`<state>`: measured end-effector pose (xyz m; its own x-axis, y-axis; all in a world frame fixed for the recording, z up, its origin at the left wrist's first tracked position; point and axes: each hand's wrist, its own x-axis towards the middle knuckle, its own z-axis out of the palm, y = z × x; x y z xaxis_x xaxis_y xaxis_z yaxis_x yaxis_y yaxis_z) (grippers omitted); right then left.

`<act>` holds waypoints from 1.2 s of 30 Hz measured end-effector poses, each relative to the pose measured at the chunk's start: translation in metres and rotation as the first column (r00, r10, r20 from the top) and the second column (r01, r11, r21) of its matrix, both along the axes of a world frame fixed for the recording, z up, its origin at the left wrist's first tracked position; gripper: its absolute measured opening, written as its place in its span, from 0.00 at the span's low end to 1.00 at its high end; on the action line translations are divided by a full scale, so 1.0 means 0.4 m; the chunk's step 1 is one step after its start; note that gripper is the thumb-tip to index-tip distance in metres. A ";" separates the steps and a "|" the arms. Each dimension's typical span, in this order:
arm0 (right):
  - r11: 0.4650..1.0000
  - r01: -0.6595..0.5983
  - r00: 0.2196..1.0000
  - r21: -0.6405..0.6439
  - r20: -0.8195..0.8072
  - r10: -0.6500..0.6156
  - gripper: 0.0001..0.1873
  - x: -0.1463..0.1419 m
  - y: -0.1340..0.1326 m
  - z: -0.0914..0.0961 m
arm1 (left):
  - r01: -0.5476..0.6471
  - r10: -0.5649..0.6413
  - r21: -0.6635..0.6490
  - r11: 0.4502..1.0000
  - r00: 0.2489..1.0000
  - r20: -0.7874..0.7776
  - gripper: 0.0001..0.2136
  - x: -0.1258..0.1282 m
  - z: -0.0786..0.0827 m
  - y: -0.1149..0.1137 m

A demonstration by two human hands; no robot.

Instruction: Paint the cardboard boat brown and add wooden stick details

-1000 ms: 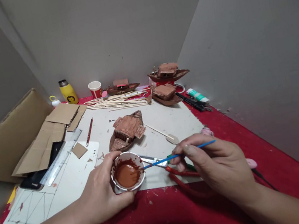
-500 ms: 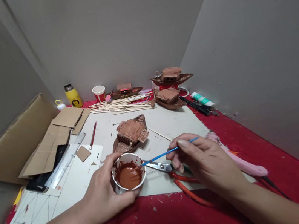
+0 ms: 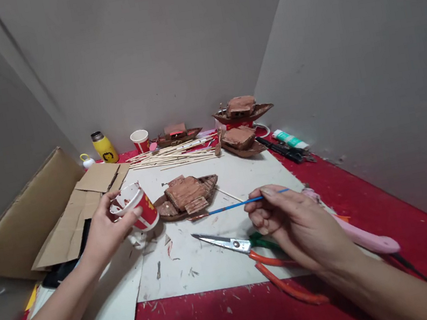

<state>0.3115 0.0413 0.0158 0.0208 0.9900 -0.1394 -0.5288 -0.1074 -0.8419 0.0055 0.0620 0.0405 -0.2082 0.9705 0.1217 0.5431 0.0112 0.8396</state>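
Note:
My left hand [image 3: 112,226] is wrapped round a red and white paper cup [image 3: 146,212], tilted to the left, with brown paint on its inside wall. In my right hand [image 3: 288,213] is a thin blue paintbrush [image 3: 229,207], pinched near its end, its bristles wet with brown paint. The brush tip is close to the near side of a brown model boat [image 3: 186,193] with a roofed cabin; I cannot tell whether it touches. Scissors [image 3: 227,242] with red-orange and green handles lie partly open below the brush, beside my right hand.
Behind the boat lie thin wooden sticks [image 3: 172,156]. More model boats [image 3: 240,139] stand at the back. Cardboard pieces [image 3: 71,216] and a yellow bottle [image 3: 105,147] are at left. A pink tool [image 3: 369,237], black pliers-like tool [image 3: 285,149] and white-green tube [image 3: 290,139] lie at right.
My left hand has carried the cup left and away from me, tilting it. The brush has come out of the cup and its tip is now beside the boat. The boat has turned slightly.

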 end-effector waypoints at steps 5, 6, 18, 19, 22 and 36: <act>0.999 -0.024 0.999 0.022 0.029 0.024 0.15 -0.005 0.001 -0.006 | -0.001 -0.002 0.018 1.000 0.992 0.126 0.30 -0.023 -0.001 0.025; 0.999 -0.030 0.999 0.021 0.035 0.029 0.15 -0.006 0.000 -0.006 | 0.002 -0.004 0.018 1.000 0.993 0.118 0.31 -0.027 0.002 0.025; 0.993 -0.116 0.991 -0.009 0.059 0.116 0.16 -0.017 -0.012 0.003 | 0.004 0.043 0.241 0.971 0.981 -0.191 0.28 -0.028 -0.065 0.240; 0.992 -0.123 0.991 -0.010 0.056 0.123 0.16 -0.018 -0.013 0.003 | 0.008 0.041 0.238 0.971 0.979 -0.199 0.28 -0.026 -0.076 0.255; 0.991 -0.131 0.990 -0.014 0.049 0.131 0.16 -0.017 -0.014 0.001 | 0.019 0.039 0.238 0.971 0.971 -0.237 0.28 -0.014 -0.096 0.276; 0.994 -0.108 0.992 -0.015 0.057 0.108 0.13 -0.015 -0.015 0.010 | 0.156 -0.096 0.217 0.964 0.960 -0.263 0.34 0.031 -0.089 0.223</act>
